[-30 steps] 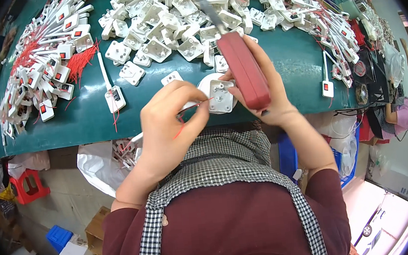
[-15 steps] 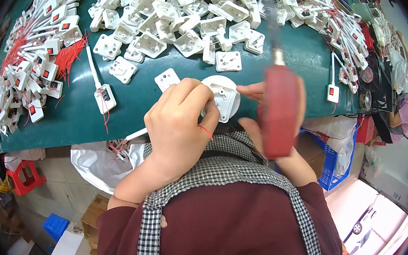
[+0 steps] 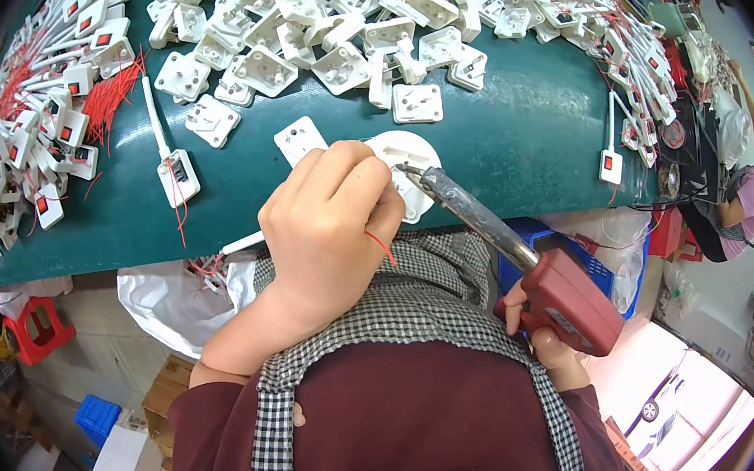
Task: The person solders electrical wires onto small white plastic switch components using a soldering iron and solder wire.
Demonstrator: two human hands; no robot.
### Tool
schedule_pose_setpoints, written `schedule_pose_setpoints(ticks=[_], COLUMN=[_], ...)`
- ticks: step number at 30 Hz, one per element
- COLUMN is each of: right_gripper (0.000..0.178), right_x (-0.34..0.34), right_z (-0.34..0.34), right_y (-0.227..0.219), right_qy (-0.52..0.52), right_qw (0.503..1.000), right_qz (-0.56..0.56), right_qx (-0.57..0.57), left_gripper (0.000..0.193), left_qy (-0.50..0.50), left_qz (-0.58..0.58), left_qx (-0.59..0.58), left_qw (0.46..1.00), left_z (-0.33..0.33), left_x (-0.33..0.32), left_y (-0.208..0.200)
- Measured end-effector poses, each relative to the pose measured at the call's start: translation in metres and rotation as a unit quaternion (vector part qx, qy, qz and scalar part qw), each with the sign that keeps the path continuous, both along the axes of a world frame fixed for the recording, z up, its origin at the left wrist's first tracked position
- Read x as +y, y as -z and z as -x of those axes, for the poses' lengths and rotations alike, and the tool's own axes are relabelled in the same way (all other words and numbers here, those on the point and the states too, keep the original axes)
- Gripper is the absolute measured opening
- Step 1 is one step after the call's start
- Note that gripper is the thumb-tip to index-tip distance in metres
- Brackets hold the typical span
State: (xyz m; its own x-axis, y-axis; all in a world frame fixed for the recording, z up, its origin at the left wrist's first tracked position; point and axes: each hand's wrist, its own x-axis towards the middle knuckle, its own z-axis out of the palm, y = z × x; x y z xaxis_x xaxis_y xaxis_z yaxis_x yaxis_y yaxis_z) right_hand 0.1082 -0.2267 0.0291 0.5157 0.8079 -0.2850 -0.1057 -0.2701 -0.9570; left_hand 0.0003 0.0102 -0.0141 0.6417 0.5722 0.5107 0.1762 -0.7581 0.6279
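Note:
A white plastic plug housing (image 3: 412, 205) lies on a small round white base (image 3: 424, 144) at the table's near edge. My left hand (image 3: 325, 218) is closed over its left side, pinching a thin red wire (image 3: 381, 246) whose loose end pokes out below the fingers. In my right hand (image 3: 544, 345) is a red-handled soldering gun (image 3: 574, 301). Its dark barrel slants up and left, and the tip reaches the housing close to my left fingertips. The exact contact point is too small to make out. A white cable (image 3: 243, 243) extends left from under my left hand.
A big heap of white plug housings (image 3: 343, 66) covers the far table. Assembled pieces with red switches (image 3: 66, 133) and red wires pile up at left, others (image 3: 611, 163) at right. One switch piece (image 3: 178, 177) lies apart. A white bag (image 3: 161, 306) hangs below the edge.
The soldering gun has swung down from upright, and its tip now points at the housing. My right hand has moved lower and to the right. My left hand keeps its hold.

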Motion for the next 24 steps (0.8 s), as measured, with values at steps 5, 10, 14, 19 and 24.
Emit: schedule_pose_setpoints(ticks=[5,10,14,19,24], right_gripper=[0.061,0.053,0.039,0.030,0.045], right_x=[-0.011,-0.022,-0.021,-0.021,-0.014], right_z=[0.003,0.006,0.007,0.011,0.014], right_y=[0.015,0.026,0.025,0.027,0.023], right_qy=[0.021,-0.016,-0.036,-0.015,0.008], right_qw=[0.999,0.986,0.964,0.947,0.961], right_qz=[-0.012,0.055,0.085,0.103,0.076], right_qx=[0.024,-0.159,-0.249,-0.303,-0.267], left_gripper=[0.020,0.019,0.018,0.017,0.016], left_qy=[0.004,0.003,-0.003,-0.011,-0.015], left_qz=[0.016,0.021,0.013,0.009,0.002], left_qx=[-0.010,-0.004,-0.004,0.007,0.008], left_qw=[1.000,1.000,1.000,1.000,1.000], left_z=[0.001,0.001,0.001,0.000,0.000], left_x=[0.000,-0.001,-0.002,-0.003,-0.004], left_y=[0.001,0.000,0.001,-0.001,-0.002])
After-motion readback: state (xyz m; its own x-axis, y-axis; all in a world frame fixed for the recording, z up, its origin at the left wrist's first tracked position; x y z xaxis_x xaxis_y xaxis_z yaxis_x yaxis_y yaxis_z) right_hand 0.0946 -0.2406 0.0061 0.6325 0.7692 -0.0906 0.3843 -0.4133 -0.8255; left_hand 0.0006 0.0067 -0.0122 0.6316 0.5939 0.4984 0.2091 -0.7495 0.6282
